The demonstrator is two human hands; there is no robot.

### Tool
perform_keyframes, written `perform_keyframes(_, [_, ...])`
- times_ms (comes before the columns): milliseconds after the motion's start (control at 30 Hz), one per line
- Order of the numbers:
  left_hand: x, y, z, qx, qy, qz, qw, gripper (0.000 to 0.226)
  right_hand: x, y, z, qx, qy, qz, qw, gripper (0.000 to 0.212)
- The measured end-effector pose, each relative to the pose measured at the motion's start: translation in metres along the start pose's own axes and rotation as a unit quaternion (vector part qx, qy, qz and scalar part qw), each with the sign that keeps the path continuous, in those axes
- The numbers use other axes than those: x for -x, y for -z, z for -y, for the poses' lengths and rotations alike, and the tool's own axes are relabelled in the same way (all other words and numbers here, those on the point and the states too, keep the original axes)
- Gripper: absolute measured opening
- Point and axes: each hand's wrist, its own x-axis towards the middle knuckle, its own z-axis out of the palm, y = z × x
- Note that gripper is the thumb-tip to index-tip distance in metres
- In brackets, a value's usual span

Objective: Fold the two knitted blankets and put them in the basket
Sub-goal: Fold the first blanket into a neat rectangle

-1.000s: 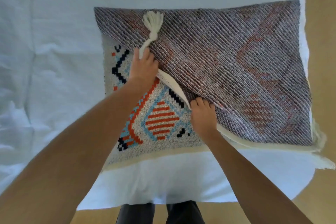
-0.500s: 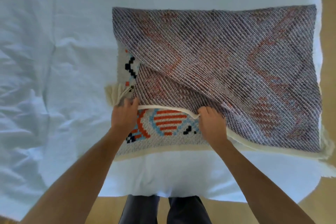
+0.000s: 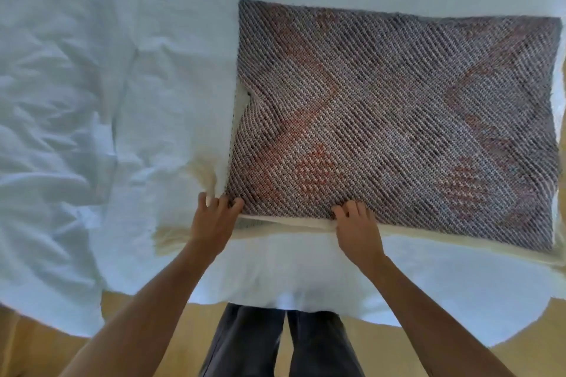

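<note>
Wrinkled white sheet [image 3: 92, 131] across a bed, filling most of the view, with a tan floor [image 3: 183, 333] at the near edge. On the sheet, right of centre, a knitted blanket [image 3: 398, 119] folded flat into a rectangle, grey-and-white reverse side up, with faint orange diamonds and zigzags showing through. Cream border [image 3: 428, 234] along the near edge; cream fringe [image 3: 203, 168] spilling out at the near left corner. Dark trouser legs [image 3: 275, 343] at the bottom, just against the bed's edge. Two bare forearms reaching in from below. Left hand [image 3: 213, 219] at the near left corner, fingers curled and pinched on the blanket's edge. Right hand [image 3: 356, 228] further along the same near edge, fingertips closed down on the upper layer beside the border. Second blanket and basket out of view.
</note>
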Motion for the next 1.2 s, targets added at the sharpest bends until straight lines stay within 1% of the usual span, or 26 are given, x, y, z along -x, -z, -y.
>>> perform_keyframes(67, [0.003, 0.000, -0.001, 0.009, -0.006, -0.002, 1.000, 0.058, -0.003, 0.001, 0.003, -0.007, -0.006, -0.005, 1.000, 0.023])
perform_keyframes(133, [0.013, -0.011, -0.002, 0.022, 0.002, 0.049, 0.999, 0.048, -0.005, 0.002, 0.009, -0.030, -0.002, -0.011, 0.999, 0.019])
perform_keyframes(200, [0.025, -0.020, 0.000, 0.032, 0.025, 0.075, 0.996, 0.042, -0.003, 0.003, 0.015, -0.033, 0.018, -0.024, 0.999, 0.022])
perform_keyframes(267, [0.032, -0.030, 0.001, 0.034, 0.041, 0.101, 0.993, 0.043, 0.004, 0.002, 0.020, -0.019, 0.035, -0.032, 0.999, 0.026])
perform_keyframes(300, [0.032, -0.033, 0.002, 0.027, 0.040, 0.100, 0.994, 0.044, 0.007, 0.000, 0.021, -0.013, 0.032, -0.034, 0.999, 0.026])
perform_keyframes(400, [0.029, -0.032, 0.003, -0.008, 0.034, 0.107, 0.994, 0.040, 0.011, -0.004, 0.022, 0.000, 0.007, -0.007, 1.000, 0.023])
perform_keyframes(500, [0.034, -0.032, 0.006, -0.043, 0.049, 0.143, 0.988, 0.038, 0.011, -0.005, 0.028, 0.008, -0.002, 0.017, 1.000, 0.021])
perform_keyframes(600, [0.046, -0.042, 0.005, -0.007, 0.100, 0.187, 0.977, 0.043, 0.014, -0.004, 0.031, -0.007, -0.008, 0.017, 1.000, 0.023])
perform_keyframes(700, [0.054, -0.049, 0.007, 0.046, 0.137, 0.193, 0.970, 0.038, 0.016, -0.006, 0.031, -0.019, -0.006, 0.029, 0.999, 0.023])
perform_keyframes(800, [0.052, -0.046, 0.008, 0.032, 0.153, 0.173, 0.972, 0.038, 0.016, -0.007, 0.031, -0.025, -0.013, 0.021, 0.999, 0.023])
perform_keyframes(867, [0.046, -0.041, 0.005, 0.018, 0.136, 0.122, 0.983, 0.041, 0.016, -0.008, 0.033, -0.021, -0.016, 0.018, 0.999, 0.023])
perform_keyframes(933, [0.039, -0.038, -0.002, 0.034, 0.081, 0.069, 0.994, 0.045, 0.016, -0.009, 0.033, -0.011, -0.016, 0.010, 1.000, 0.024])
perform_keyframes(967, [0.034, -0.038, -0.007, 0.055, 0.049, 0.063, 0.995, 0.048, 0.016, -0.009, 0.034, -0.006, -0.016, 0.008, 1.000, 0.024])
perform_keyframes(1000, [0.030, -0.039, -0.011, 0.077, 0.027, 0.066, 0.994, 0.053, 0.017, -0.009, 0.034, -0.002, -0.017, 0.008, 1.000, 0.023])
perform_keyframes(1067, [0.021, -0.043, -0.016, 0.106, 0.016, 0.085, 0.991, 0.061, 0.016, -0.010, 0.034, -0.006, -0.019, 0.011, 1.000, 0.023])
perform_keyframes(1200, [0.021, -0.053, -0.009, 0.119, 0.022, 0.130, 0.984, 0.059, 0.010, -0.014, 0.028, -0.062, -0.019, 0.012, 0.998, 0.025])
